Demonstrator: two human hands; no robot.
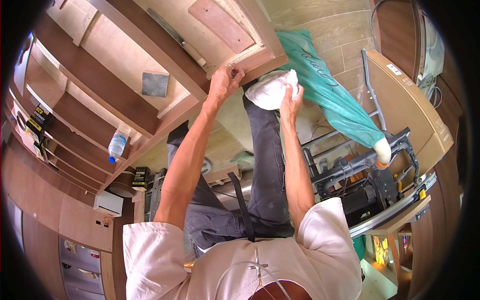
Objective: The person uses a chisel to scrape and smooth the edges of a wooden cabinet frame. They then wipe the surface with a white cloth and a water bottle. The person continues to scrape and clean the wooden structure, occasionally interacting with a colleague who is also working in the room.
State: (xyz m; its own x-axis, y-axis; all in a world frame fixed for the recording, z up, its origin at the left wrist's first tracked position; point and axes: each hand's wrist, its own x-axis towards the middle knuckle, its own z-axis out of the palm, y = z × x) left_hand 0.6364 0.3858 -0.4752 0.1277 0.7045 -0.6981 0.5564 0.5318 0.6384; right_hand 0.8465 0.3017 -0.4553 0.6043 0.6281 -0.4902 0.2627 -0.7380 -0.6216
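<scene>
My left hand [226, 80] rests on the front edge of a brown wooden shelf unit [165, 50], fingers curled over its lower corner. My right hand [291, 96] is closed on a bunched white cloth [270, 89], held just right of that corner, near my raised knee in dark grey trousers [265, 160]. A long teal plastic bag [330, 95] lies on the floor right behind the cloth.
A square of grey sandpaper [154, 83] and a long metal bar [175, 35] lie on the shelf unit. A water bottle [116, 145] stands on a lower shelf. A black saw on a stand [370, 185] and a brown board [410, 105] are to the right.
</scene>
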